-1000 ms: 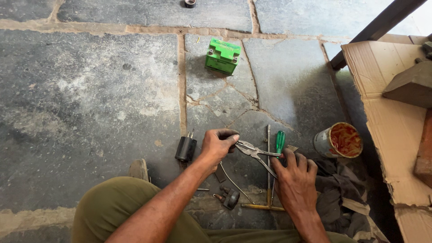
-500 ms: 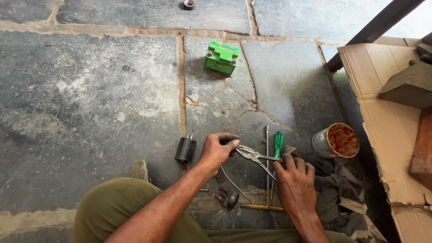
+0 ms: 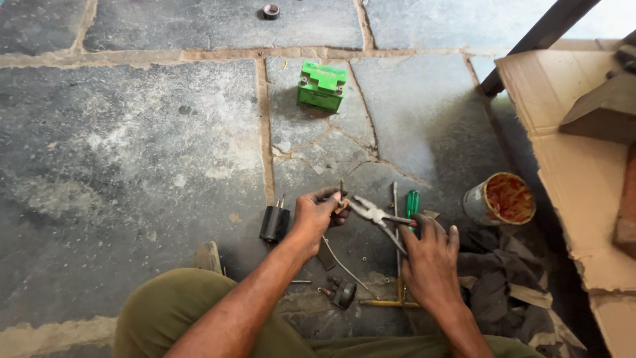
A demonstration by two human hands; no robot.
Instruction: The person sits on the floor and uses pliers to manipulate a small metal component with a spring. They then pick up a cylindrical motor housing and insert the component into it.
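Little has moved since the earlier frames: both hands stay at the same spot on the floor, the pliers' nose still at the left hand's fingertips, hands maybe slightly closer together.

Stone floor (image 3: 132, 152), dark slabs with sandy joints, carries everything. Flattened cardboard (image 3: 563, 132) lies along the right edge. Person's knee in olive trousers (image 3: 172, 311) at bottom. Dark crumpled cloth (image 3: 497, 278) sits just right of the right hand. Green boxy battery (image 3: 322, 85) stands well apart, up the floor from the hands. Rusty tin can (image 3: 499, 199) with orange-red inside is near the cloth, right of the tools.

Left hand (image 3: 318, 212) has fingers pinched together on a small thin metal piece (image 3: 342, 189) sticking up; too small to tell what it is. Right hand (image 3: 430, 255) has fingers wrapped around the handles of the grey pliers (image 3: 374, 213), whose nose points left and meets the left fingertips.

Black plug (image 3: 273, 222) with two prongs stands just left of the left hand. Green-handled screwdriver (image 3: 412, 202) lies just above the right hand, beside a thin metal rod (image 3: 395, 199). Small black part (image 3: 344, 293) lies between the forearms, a thin wire (image 3: 344, 265) running up from it.
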